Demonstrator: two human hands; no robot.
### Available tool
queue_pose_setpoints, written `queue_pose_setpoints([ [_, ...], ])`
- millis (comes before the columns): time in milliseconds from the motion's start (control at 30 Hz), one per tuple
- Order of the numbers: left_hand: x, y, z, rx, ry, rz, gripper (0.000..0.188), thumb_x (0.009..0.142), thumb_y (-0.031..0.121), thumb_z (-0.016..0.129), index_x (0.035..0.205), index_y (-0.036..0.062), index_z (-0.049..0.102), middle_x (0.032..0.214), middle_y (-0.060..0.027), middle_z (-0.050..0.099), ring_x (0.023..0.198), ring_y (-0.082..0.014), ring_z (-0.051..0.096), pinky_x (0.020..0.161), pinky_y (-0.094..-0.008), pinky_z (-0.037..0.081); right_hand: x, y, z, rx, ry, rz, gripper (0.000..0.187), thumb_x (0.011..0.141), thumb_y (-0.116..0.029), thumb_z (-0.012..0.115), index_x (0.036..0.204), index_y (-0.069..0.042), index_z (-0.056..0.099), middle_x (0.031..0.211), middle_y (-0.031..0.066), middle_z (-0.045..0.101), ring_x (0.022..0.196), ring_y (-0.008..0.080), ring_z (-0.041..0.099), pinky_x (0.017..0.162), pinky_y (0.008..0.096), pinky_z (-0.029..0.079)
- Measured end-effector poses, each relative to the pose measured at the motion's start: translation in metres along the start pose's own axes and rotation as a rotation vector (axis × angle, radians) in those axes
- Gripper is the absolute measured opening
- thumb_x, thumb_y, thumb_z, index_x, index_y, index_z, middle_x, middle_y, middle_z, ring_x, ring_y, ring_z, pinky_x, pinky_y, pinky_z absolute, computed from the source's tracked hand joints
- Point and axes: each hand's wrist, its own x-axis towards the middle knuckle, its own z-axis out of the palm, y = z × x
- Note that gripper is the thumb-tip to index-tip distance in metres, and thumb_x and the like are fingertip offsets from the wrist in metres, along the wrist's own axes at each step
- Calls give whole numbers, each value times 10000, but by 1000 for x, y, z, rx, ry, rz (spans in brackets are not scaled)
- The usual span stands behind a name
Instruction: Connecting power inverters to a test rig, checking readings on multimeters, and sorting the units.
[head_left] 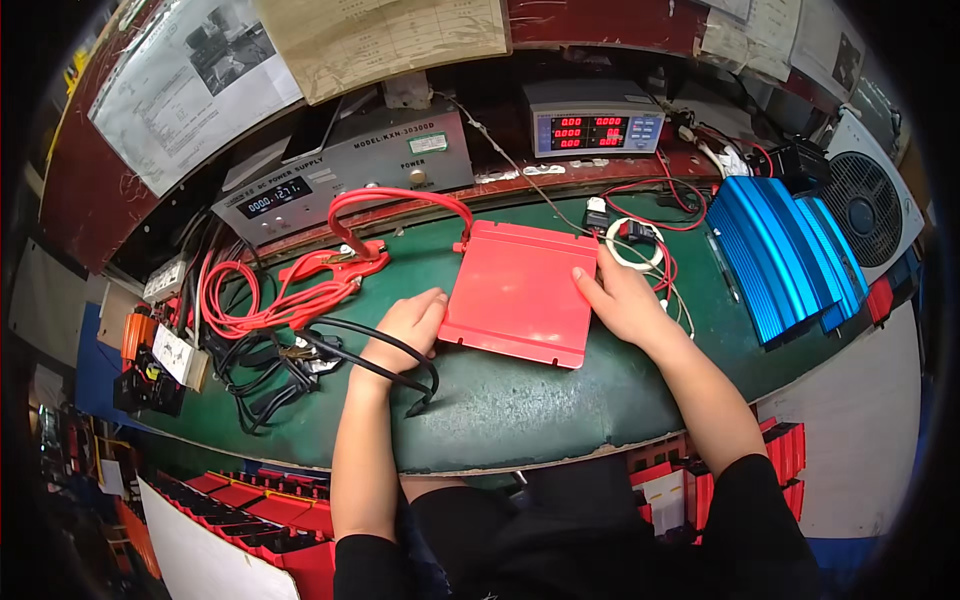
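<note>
A flat red metal box (520, 292) lies on the green bench mat (520, 400) in the middle. My left hand (405, 325) rests against its left edge, fingers curled on the side. My right hand (618, 295) presses on its right edge, fingers spread along the top. A red cable (400, 200) runs from the box's far left corner to a red clamp (335, 268). A black cable (385, 365) loops across my left wrist.
A grey power supply (345, 175) and a meter with red digits (592, 120) stand at the back. Blue finned housings (785, 255) and a white fan (865, 205) sit at right. Coiled red and black leads (250, 320) lie at left. Red boxes (270, 515) are stacked below the bench.
</note>
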Motion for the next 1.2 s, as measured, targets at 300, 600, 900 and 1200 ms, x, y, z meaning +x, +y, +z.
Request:
queue_pose_setpoints([
  [300, 1, -1, 3, 16, 6, -12, 369, 997, 313, 416, 968, -17, 576, 644, -173, 589, 502, -270, 598, 525, -382, 477, 0, 0, 0, -6, -3, 7, 422, 1004, -358, 512, 1176, 26, 479, 1026, 263, 671, 968, 414, 658, 826, 448, 497],
  [600, 1, -2, 4, 14, 16, -9, 376, 1003, 320, 418, 979, -21, 574, 649, -181, 589, 498, -274, 598, 523, -386, 484, -2, -3, -1, -7, 14, 3, 428, 1005, -365, 509, 1186, 22, 476, 1028, 263, 670, 969, 422, 651, 828, 452, 497],
  [900, 1, -1, 3, -5, 30, 7, 379, 1000, 323, 423, 974, -24, 573, 648, -175, 589, 493, -264, 592, 519, -375, 475, -1, 0, 0, -17, 17, -24, 419, 1008, -359, 505, 1171, 25, 475, 1042, 270, 663, 988, 422, 646, 841, 450, 493],
  [1200, -1, 1, 2, -10, 38, 12, 381, 1005, 326, 416, 935, -19, 562, 629, -172, 581, 496, -271, 599, 522, -386, 475, -1, -9, -5, -3, -24, 25, 435, 1007, -357, 507, 1208, 28, 476, 1058, 264, 668, 1005, 413, 650, 859, 438, 495],
])
